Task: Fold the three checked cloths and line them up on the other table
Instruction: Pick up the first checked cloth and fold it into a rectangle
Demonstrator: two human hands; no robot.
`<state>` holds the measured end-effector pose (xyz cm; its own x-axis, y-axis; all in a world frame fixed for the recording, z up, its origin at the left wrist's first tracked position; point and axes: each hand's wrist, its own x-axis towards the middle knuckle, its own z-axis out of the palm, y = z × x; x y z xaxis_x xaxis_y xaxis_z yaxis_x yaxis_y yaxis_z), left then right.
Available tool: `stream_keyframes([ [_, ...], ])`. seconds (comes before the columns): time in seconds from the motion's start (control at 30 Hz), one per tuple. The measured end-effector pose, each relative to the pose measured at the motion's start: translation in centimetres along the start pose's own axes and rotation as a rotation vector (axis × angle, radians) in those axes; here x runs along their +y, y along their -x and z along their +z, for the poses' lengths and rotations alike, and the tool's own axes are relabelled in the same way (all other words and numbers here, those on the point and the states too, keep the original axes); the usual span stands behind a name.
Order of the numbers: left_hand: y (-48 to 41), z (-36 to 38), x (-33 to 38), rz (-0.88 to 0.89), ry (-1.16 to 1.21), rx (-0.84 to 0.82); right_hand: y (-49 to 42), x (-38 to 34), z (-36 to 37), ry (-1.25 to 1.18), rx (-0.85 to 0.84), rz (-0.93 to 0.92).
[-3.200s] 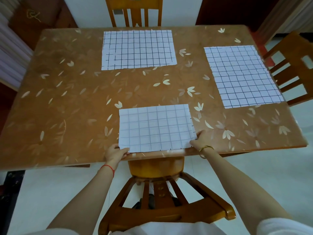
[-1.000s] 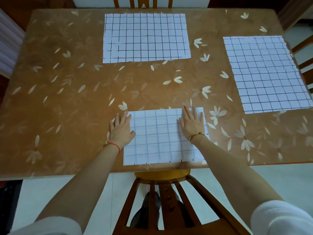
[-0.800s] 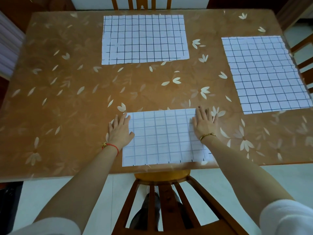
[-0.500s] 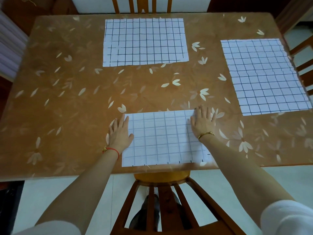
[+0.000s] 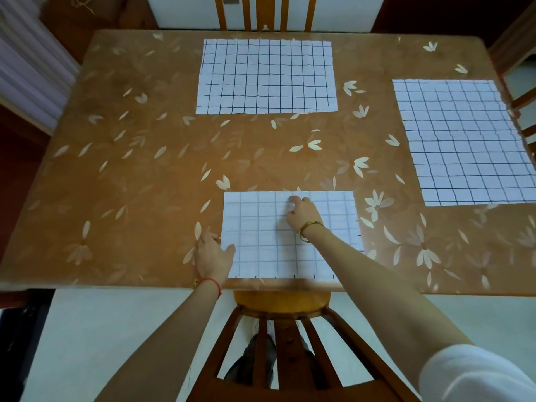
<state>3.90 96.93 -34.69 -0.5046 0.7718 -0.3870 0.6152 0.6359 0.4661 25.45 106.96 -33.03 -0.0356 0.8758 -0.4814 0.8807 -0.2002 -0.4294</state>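
The right hand (image 5: 303,211) rests on the nearest cloth (image 5: 261,250), fingers curled toward its far edge near the middle; whether it pinches fabric or only presses, I cannot tell. The left hand (image 5: 213,255) lies flat and holds nothing, its thumb on the cloth's left edge, the rest on the surface (image 5: 130,184). This cloth sits at the near edge, its grid faint, apparently already folded once. Two unfolded checked cloths lie flat: one far and central (image 5: 265,76), one to the right (image 5: 464,140). The cloth looks thin, light and limp, likely to slide on the glossy surface; corners or edges seem the best hold. No writing is readable.
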Motion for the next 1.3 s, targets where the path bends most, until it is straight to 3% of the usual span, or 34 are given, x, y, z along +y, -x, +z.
stream_keyframes([
  [0.4, 0.6, 1.0, 0.6, -0.143, -0.045, -0.067, 0.0, 0.1, 0.6, -0.157, -0.082, 0.104],
  [0.63, 2.2, 0.3, 2.2, -0.136, 0.242, -0.05, 0.0, 0.3, 0.5, -0.221, -0.113, 0.117],
  [1.13, 1.9, 0.9, 2.0, -0.254, 0.032, 0.047, 0.0, 0.3, 0.6, -0.26, -0.122, 0.119],
  [1.3, 1.8, 1.1, 2.3, -0.275, 0.153, 0.033, 0.1, 0.3, 0.3, -0.285, -0.139, 0.136],
])
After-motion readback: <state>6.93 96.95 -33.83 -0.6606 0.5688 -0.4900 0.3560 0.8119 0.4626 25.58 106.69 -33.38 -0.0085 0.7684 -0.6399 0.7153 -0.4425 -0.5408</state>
